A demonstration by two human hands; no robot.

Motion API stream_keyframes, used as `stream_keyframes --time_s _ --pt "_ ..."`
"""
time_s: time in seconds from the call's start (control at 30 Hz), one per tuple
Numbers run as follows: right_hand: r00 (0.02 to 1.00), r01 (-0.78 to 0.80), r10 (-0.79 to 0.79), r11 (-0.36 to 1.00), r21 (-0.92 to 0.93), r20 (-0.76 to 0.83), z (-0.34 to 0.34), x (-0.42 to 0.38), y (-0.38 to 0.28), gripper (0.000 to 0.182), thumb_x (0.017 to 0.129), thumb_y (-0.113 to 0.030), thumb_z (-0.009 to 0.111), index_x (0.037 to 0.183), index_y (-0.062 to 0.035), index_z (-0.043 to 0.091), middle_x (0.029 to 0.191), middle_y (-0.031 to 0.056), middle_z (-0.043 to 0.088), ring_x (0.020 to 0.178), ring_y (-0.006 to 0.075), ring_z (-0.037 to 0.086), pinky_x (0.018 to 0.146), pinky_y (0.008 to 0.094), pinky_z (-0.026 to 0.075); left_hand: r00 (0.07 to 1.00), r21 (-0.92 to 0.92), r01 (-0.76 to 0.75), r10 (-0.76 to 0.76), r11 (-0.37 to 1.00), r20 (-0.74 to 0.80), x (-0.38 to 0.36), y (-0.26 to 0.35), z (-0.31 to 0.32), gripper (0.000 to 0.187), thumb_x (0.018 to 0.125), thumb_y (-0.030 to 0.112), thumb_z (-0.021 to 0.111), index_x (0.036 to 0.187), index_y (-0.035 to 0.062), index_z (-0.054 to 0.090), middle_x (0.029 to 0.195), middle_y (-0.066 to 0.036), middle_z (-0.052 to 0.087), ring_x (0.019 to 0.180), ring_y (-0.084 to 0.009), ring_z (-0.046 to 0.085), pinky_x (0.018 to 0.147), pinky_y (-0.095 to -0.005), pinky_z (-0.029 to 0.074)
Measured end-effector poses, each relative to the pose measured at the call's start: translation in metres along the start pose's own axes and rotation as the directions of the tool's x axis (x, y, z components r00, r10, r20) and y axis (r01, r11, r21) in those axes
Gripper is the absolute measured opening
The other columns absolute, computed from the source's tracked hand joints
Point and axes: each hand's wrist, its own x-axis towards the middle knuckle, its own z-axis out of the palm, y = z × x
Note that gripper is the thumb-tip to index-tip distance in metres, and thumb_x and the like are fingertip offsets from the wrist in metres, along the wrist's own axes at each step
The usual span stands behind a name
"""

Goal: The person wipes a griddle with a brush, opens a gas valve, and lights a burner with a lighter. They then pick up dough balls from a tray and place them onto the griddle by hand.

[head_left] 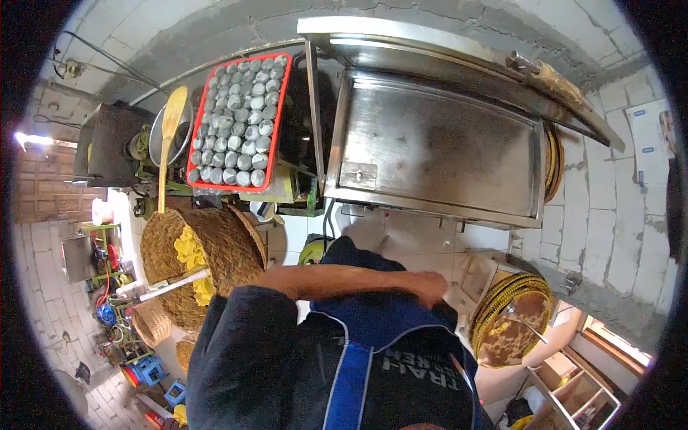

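Note:
My left forearm lies across my chest, and my left hand (428,288) is at the right side of my body, close to my right sleeve. That hand is smeared and its fingers do not show clearly. Below it are my dark shirt and blue apron (358,387). My right hand is not visible. Ahead of me stands a stainless steel table (444,154) with a raised rim and a small square plate at its near left corner. To its left is a red tray (274,154) with rows of grey, white-dusted round pieces (235,102).
A long wooden paddle (170,129) leans over a metal bowl (156,140). At left, a large woven basket (233,244) has yellow material (188,249) and a white pipe across it. Round woven trays (516,322) are stacked at right, near wooden shelving (573,394).

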Motion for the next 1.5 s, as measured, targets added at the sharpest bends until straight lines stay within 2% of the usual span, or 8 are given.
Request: stream_keyframes --time_s 0.67,0.83,0.93,1.07,1.2,1.3,1.43,1.5 --pt "0.990 -0.062 0.036 0.978 0.198 0.133 0.008 0.012 -0.014 0.018 0.082 -0.021 0.060 0.088 -0.0072 0.070 0.086 0.0181 0.071 0.079 0.0335 0.070 0.069 0.0457 0.056 0.874 -0.334 -0.412 0.471 0.848 0.118 0.128 0.052 0.172 0.024 0.076 0.023 0.064 0.086 0.0017 0.060 0.085 -0.022 0.060 0.085 -0.0389 0.058 0.075 -0.0503 0.047" --pt "0.987 -0.086 0.047 0.965 0.250 0.155 0.019 -0.014 -0.012 0.018 0.083 -0.020 0.060 0.090 -0.0074 0.070 0.087 0.0176 0.071 0.079 0.0330 0.071 0.069 0.0456 0.056 0.957 0.003 -0.020 0.020 1.000 -0.288 -0.012 -0.032 0.023 0.030 0.088 0.022 0.056 0.108 0.0011 0.063 0.098 -0.023 0.065 0.093 -0.0404 0.063 0.080 -0.0492 0.052" --pt "0.984 -0.103 0.060 0.958 0.267 0.166 0.025 -0.030 -0.007 0.018 0.083 -0.020 0.060 0.091 -0.0075 0.070 0.087 0.0174 0.071 0.079 0.0327 0.071 0.069 0.0456 0.056 0.591 -0.352 0.701 -0.781 0.621 -0.201 -0.139 -0.023 -0.050 0.023 0.094 0.027 0.057 0.097 0.0068 0.068 0.093 -0.017 0.070 0.085 -0.0326 0.069 0.073 -0.0459 0.055" --pt "0.981 -0.117 0.067 0.953 0.278 0.183 0.036 -0.048 0.003 0.019 0.083 -0.020 0.059 0.093 -0.0077 0.070 0.088 0.0170 0.071 0.079 0.0323 0.071 0.069 0.0455 0.056 0.433 -0.240 0.867 -0.899 0.437 -0.070 -0.243 0.007 -0.018 0.016 0.091 0.020 0.060 0.096 0.0056 0.066 0.093 -0.020 0.068 0.091 -0.0392 0.066 0.077 -0.0501 0.052" --pt "0.974 -0.117 0.066 0.965 0.233 0.215 0.058 -0.063 0.031 0.019 0.084 -0.020 0.059 0.094 -0.0079 0.070 0.088 0.0167 0.071 0.079 0.0319 0.071 0.069 0.0454 0.056 0.529 -0.461 0.781 -0.838 0.421 0.132 -0.282 0.050 0.064 0.015 0.087 0.018 0.065 0.098 0.0101 0.071 0.095 -0.015 0.071 0.093 -0.0322 0.069 0.080 -0.0436 0.053" --pt "0.957 0.096 -0.033 0.974 -0.204 0.290 0.140 -0.069 0.118 0.019 0.084 -0.020 0.059 0.095 -0.0080 0.070 0.089 0.0164 0.071 0.079 0.0317 0.071 0.069 0.0453 0.056 0.409 -0.607 0.724 -0.913 0.327 -0.005 -0.276 0.081 0.058 0.015 0.087 0.014 0.063 0.098 0.0070 0.071 0.094 -0.015 0.072 0.089 -0.0317 0.070 0.079 -0.0428 0.053" --pt "0.991 -0.131 0.099 0.856 0.501 0.090 -0.004 -0.031 -0.004 0.033 0.078 0.002 0.067 0.111 -0.0038 0.064 0.099 0.0186 0.071 0.084 0.0290 0.072 0.076 0.0409 0.057 0.373 -0.796 0.511 -0.918 0.326 -0.136 -0.280 0.086 0.083 0.017 0.089 0.015 0.060 0.099 0.0058 0.070 0.094 -0.017 0.071 0.089 -0.0310 0.070 0.077 -0.0421 0.054" --pt "0.992 0.008 -0.058 0.916 0.401 0.113 -0.003 -0.030 -0.011 0.036 0.079 0.008 0.060 0.114 -0.0003 0.059 0.100 0.0200 0.069 0.086 0.0309 0.070 0.076 0.0395 0.056 0.343 -0.696 0.668 -0.939 0.262 -0.024 -0.268 0.093 0.091 0.016 0.089 0.014 0.060 0.098 0.0044 0.069 0.093 -0.017 0.071 0.090 -0.0298 0.070 0.078 -0.0408 0.054"
